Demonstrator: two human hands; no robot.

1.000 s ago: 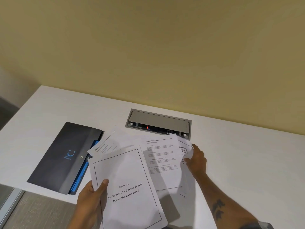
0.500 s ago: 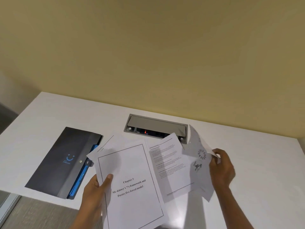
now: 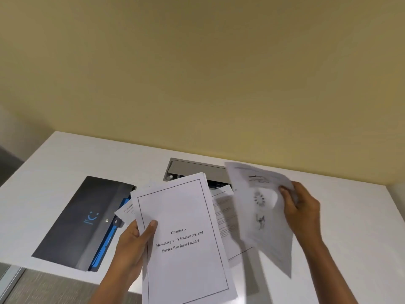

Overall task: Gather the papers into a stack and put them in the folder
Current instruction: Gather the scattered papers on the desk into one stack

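Observation:
My left hand (image 3: 133, 242) grips the left edge of a thin stack of papers (image 3: 184, 238), thumb on top; its front sheet reads "Chapter 3" inside a black border. My right hand (image 3: 300, 207) holds a single printed sheet (image 3: 260, 213) lifted off the table and tilted, with small figures on it. Between the two, a text sheet (image 3: 225, 220) lies flat on the white table (image 3: 65, 159), partly covered. Another small paper (image 3: 127, 212) pokes out left of the stack. The dark folder (image 3: 81, 222) with a blue smiley lies closed at the left, blue inner pockets showing along its right edge.
A grey cable hatch (image 3: 197, 170) is set into the table at the back, partly hidden by the papers. A yellow wall rises behind the table. The table's front edge runs just below the folder, with grey floor beyond it.
My right hand has raised its sheet higher and swung it left toward the stack. My left hand has lifted the Chapter 3 stack up and slightly right over the table sheets.

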